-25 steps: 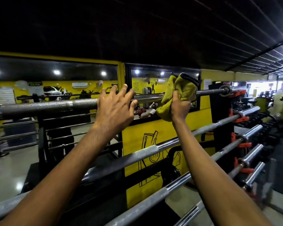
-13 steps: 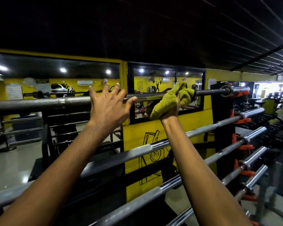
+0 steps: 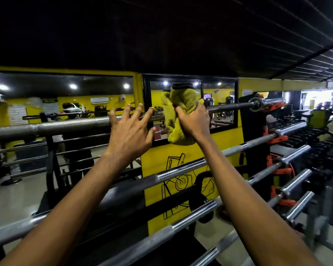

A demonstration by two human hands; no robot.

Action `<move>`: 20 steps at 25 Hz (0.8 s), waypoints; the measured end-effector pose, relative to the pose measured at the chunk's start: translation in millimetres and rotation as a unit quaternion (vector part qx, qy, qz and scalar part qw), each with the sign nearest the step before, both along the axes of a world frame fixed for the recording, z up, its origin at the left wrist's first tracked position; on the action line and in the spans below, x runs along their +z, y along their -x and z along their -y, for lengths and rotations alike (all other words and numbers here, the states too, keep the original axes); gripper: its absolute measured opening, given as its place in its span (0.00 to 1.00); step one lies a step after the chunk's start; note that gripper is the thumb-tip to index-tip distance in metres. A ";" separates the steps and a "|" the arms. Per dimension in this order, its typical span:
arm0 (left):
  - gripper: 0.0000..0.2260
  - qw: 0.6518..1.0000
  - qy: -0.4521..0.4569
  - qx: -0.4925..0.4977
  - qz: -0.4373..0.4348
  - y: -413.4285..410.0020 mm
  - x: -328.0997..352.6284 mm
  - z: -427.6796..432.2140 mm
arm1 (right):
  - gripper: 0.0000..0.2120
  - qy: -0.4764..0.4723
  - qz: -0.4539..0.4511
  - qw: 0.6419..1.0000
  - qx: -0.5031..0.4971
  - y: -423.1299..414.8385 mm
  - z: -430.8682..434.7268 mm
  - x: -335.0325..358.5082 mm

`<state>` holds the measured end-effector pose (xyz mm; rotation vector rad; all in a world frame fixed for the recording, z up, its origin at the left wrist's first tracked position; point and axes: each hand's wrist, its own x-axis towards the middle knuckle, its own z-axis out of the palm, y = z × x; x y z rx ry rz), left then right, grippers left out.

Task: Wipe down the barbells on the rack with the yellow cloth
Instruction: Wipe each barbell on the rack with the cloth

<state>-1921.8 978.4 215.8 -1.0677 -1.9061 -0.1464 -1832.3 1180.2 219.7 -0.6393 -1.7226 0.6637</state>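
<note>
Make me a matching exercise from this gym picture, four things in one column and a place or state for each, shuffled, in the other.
Things
1. fluffy yellow cloth
2. left hand
3. right hand
4. knurled steel top barbell

States
A. grips the cloth
B. highest of the stacked bars
C. fingers spread wide, holding nothing
D. bunched over the top bar

Pairs: 1-D, 2-C, 3-A, 4-B

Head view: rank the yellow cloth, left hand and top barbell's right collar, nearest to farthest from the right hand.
1. yellow cloth, gripped by the right hand.
2. left hand, just left, at the top barbell.
3. right collar, far along to the right.
</note>
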 end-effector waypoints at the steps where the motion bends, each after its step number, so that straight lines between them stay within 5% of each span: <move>1: 0.31 1.000 0.008 0.011 -0.005 0.9 -0.5 -1.0 | 0.42 0.020 -0.023 0.999 -0.012 -4.7 -11.3 4.0; 4: 0.33 0.999 0.030 0.041 -0.015 2.7 -0.1 2.4 | 0.42 0.025 -0.022 0.999 -0.042 -13.9 -35.7 13.2; 9: 0.33 0.998 0.050 0.039 0.012 -12.0 17.1 -22.5 | 0.31 -0.158 0.011 0.987 0.027 -12.0 -46.0 5.7; 14: 0.31 0.997 0.078 -0.013 0.009 -7.7 37.9 -58.8 | 0.34 -0.066 -0.114 0.991 -0.021 -16.5 -90.2 -11.2; 20: 0.31 0.999 0.036 0.003 -0.022 -7.0 29.6 -65.8 | 0.41 0.012 -0.157 0.987 -0.012 -10.5 -81.4 -25.1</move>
